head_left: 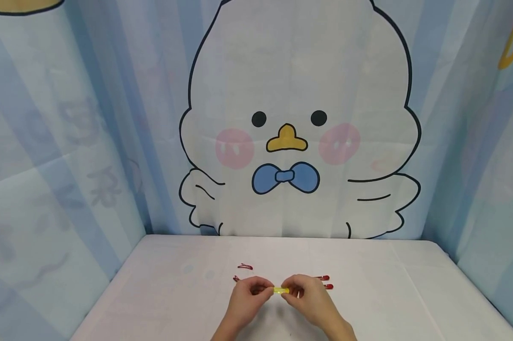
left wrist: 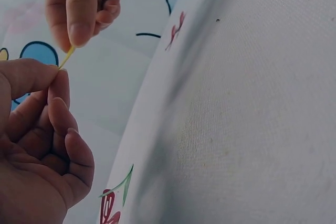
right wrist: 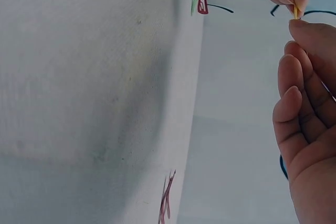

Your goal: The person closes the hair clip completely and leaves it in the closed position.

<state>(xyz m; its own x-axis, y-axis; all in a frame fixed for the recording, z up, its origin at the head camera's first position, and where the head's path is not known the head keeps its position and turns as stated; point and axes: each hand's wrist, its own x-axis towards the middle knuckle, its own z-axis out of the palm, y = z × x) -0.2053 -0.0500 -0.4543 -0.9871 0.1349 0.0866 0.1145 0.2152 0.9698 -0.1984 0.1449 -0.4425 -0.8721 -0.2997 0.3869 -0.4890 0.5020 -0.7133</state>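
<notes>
A small, thin, flat yellow piece [head_left: 281, 290] spans the gap between both hands, low over the table. My left hand [head_left: 247, 302] pinches its left end between thumb and index finger. At the opposite end, the thumb and index finger of my right hand [head_left: 310, 299] do the same. Seen edge-on in the left wrist view, the yellow piece [left wrist: 66, 57] is a slim strip, its ends covered by the fingertips. The other fingers of the left hand [left wrist: 42, 135] curl loosely towards the palm.
The white-covered table [head_left: 162, 293] carries slim red hair clips: one red clip [head_left: 245, 266] behind the left hand, others partly covered by the hands, such as a red clip [head_left: 323, 278] at right. Green strips [left wrist: 126, 186] show beside red clips. A printed cloth backdrop [head_left: 299, 213] stands behind.
</notes>
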